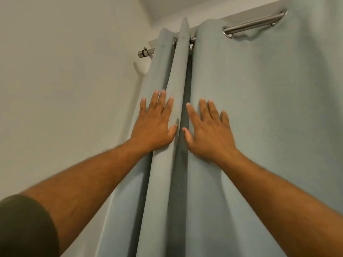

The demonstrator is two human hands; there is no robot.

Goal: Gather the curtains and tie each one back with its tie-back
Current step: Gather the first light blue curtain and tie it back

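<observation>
Where curtain [241,108] hangs vertical, both hands flat on folds

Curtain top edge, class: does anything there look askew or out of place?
Yes. Between the two grommets at the upper right, the curtain's top hem sags in a wavy line below the bare rod. Both hands press flat lower down.

The curtain [241,108] is plain pale blue-green, unpatterned. The rod [254,23] is brushed silver. The wall [65,71] is off-white. The sleeve [24,227] is dark olive.
</observation>
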